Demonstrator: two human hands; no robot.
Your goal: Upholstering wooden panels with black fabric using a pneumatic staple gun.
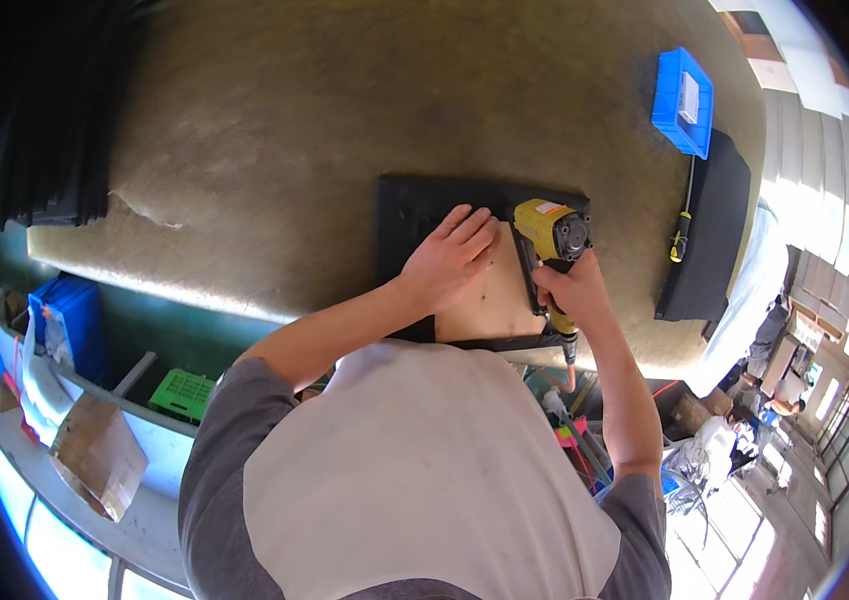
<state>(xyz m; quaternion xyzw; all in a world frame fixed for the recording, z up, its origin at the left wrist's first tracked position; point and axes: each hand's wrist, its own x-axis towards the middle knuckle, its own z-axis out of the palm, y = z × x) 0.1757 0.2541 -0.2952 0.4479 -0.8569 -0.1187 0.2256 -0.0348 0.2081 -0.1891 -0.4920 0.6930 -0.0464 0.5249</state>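
Observation:
A pale wooden board (484,305) lies at the table's near edge, with black covering material (402,215) around its far and left sides. My left hand (452,258) rests flat across the board and the black material, fingers stretched out. In my right hand (579,292) is a yellow and black staple gun (539,228), gripped by its handle. Its long dark magazine runs along the right part of the board; whether its tip touches is hidden. From the bottom of the handle a hose fitting (570,350) hangs past the table edge.
A blue plastic bin (659,100), a yellow-handled screwdriver (680,238) and a black panel (719,225) lie at the right of the brown-covered table (294,120). Dark material (54,150) is piled at far left. Below stand a green crate (181,394) and a cardboard box (97,455).

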